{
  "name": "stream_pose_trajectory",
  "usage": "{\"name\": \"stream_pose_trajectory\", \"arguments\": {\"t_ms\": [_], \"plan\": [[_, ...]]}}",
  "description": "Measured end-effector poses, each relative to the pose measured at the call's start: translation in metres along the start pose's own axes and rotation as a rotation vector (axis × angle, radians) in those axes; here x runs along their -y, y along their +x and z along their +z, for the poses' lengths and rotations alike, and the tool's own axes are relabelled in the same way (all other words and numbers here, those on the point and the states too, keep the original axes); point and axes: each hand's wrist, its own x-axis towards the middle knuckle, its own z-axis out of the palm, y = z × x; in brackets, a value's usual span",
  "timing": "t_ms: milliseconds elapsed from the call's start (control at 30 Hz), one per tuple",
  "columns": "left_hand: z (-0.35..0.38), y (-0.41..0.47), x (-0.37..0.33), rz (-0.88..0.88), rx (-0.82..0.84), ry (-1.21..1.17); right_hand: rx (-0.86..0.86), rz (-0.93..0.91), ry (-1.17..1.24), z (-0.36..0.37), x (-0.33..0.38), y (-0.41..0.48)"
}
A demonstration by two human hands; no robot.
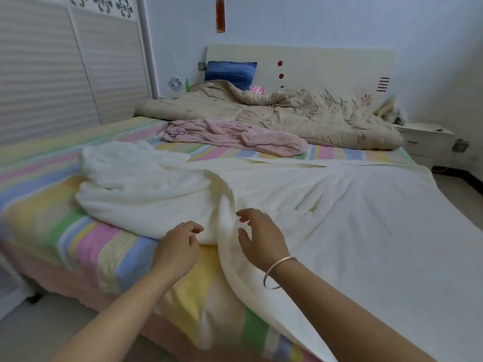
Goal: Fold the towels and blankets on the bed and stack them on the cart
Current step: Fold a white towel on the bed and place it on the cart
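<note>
1. While both hands are hovering at the bed's near edge, the white blanket (339,218) is lying spread over the near right part of the bed (39,205). Its left portion is bunching into a heap, and one fold is hanging down over the near edge.
2. The left hand (180,244) is reaching in just beside that heap, its fingers loosely curled and gripping nothing. Whether its fingertips are touching the cloth I cannot tell.
3. The right hand (258,236) is floating above the hanging fold, fingers relaxed and slightly spread, holding nothing. A metal bangle (277,270) is sitting on its wrist.
4. A pink towel (235,137) is lying crumpled towards the middle of the bed, beyond the white blanket.
5. A beige quilt (274,113) is sprawling across the head end, just behind the pink towel, with a blue pillow (230,73) leaning against the headboard (326,66).
6. A white nightstand (423,142) is standing by the bed's far right corner, and a wardrobe (52,69) with slatted doors is running along the left side.
</note>
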Motion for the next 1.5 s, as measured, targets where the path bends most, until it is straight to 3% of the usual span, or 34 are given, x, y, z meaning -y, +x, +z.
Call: {"name": "stream_pose_trajectory", "arguments": {"t_ms": [100, 233, 333, 433, 600, 733, 800, 900, 1000, 1100, 1233, 1267, 1333, 1500], "plan": [[-0.005, 0.037, 0.025, -0.022, -0.035, -0.03, -0.011, 0.128, -0.127, 0.027, 0.005, 0.064], [-0.02, 0.078, 0.061, -0.112, -0.068, -0.12, 0.132, 0.396, -0.256, 0.055, 0.007, 0.131], [-0.04, 0.099, 0.093, -0.163, -0.089, -0.183, 0.212, 0.376, -0.214, 0.075, 0.03, 0.151], [-0.068, 0.123, 0.13, -0.215, -0.099, -0.277, 0.48, 0.326, 0.156, 0.096, 0.081, 0.151], [-0.121, 0.163, 0.168, -0.344, -0.149, -0.455, 1.02, 0.093, 0.086, 0.128, 0.15, 0.134], [-0.143, 0.182, 0.183, -0.202, 0.003, -0.3, 1.212, 0.289, 0.091, 0.138, 0.158, 0.129], [-0.143, 0.181, 0.183, -0.077, 0.106, -0.255, 1.172, 0.446, 0.217, 0.136, 0.159, 0.132], [-0.132, 0.175, 0.18, 0.132, 0.199, -0.152, 0.919, 0.541, 0.366, 0.132, 0.165, 0.141], [-0.126, 0.173, 0.17, 0.459, 0.211, 0.337, 0.564, 0.544, 0.374, 0.134, 0.172, 0.146], [-0.124, 0.182, 0.164, 0.568, 0.27, 0.608, 0.402, 0.544, 0.408, 0.137, 0.17, 0.141], [-0.135, 0.185, 0.173, 0.938, 0.143, 0.67, 0.303, 0.539, 0.42, 0.136, 0.162, 0.142], [-0.146, 0.177, 0.176, 0.949, 0.172, 0.61, 0.254, 0.541, 0.418, 0.137, 0.161, 0.148], [-0.167, 0.159, 0.186, 0.768, 0.347, 0.449, 0.154, 0.545, 0.42, 0.142, 0.162, 0.161], [-0.218, 0.131, 0.243, -0.04, 1.021, 0.018, 0.15, 0.44, 0.389, 0.175, 0.188, 0.204]]}}
